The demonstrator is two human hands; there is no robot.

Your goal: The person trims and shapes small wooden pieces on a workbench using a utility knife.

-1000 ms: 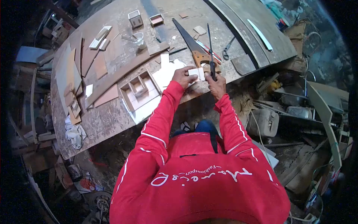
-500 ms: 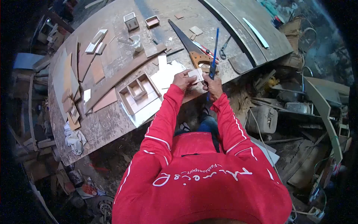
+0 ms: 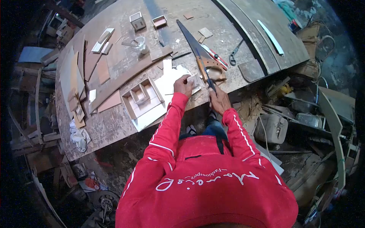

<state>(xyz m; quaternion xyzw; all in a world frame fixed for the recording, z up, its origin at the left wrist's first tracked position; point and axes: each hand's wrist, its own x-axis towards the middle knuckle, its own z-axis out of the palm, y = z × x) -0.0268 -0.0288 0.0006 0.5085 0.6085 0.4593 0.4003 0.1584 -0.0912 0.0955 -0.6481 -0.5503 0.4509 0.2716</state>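
Note:
My left hand (image 3: 183, 86) is closed on a small pale wood piece (image 3: 194, 83) at the near edge of the workbench. My right hand (image 3: 219, 100) grips the dark handle of a long slim blue tool (image 3: 205, 72), whose exact kind I cannot make out. The tool points away from me, passing over a handsaw (image 3: 189, 38) with a wooden handle that lies on the bench. Left of my left hand, a shallow wooden box with compartments (image 3: 155, 89) rests on white sheets (image 3: 147, 119).
The worn workbench (image 3: 110, 127) carries a long board (image 3: 131, 76), a clear cup (image 3: 141, 46), two small boxes (image 3: 137, 21), black-handled scissors (image 3: 233, 57), a red-and-white tool (image 3: 215, 56) and wood offcuts (image 3: 102, 72). A plastic jerrycan (image 3: 274, 129) and scrap stand at the right.
Both hands have come down nearer the bench, the wood piece now at its edge. The blue tool has swung from nearly upright to leaning left across the saw. The view has shifted slightly.

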